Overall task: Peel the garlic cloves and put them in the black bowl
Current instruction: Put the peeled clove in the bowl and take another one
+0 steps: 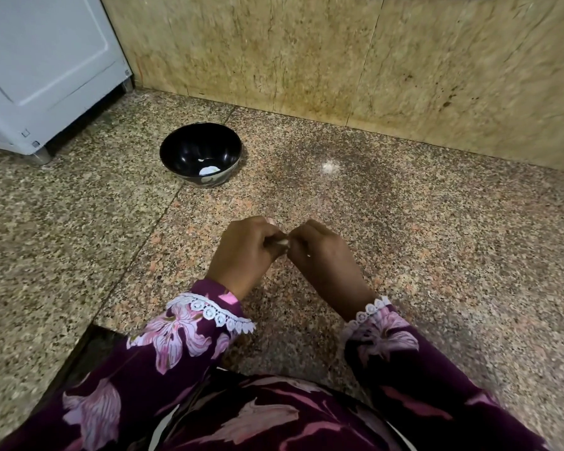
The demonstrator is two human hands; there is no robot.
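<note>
A white garlic clove [282, 243] shows between my two hands above the speckled granite counter [404, 239]. My left hand [245, 252] grips it with curled fingers, and my right hand [319, 255] pinches its other end; most of the clove is hidden by my fingers. The black bowl [200, 153] stands farther back and to the left, apart from my hands. Something small and white, a clove [208, 170], lies at its bottom.
A white appliance [43, 70] on short feet stands at the back left. A beige stone backsplash [339, 53] runs along the back of the counter. The counter's front edge steps down at the lower left, by my floral sleeves.
</note>
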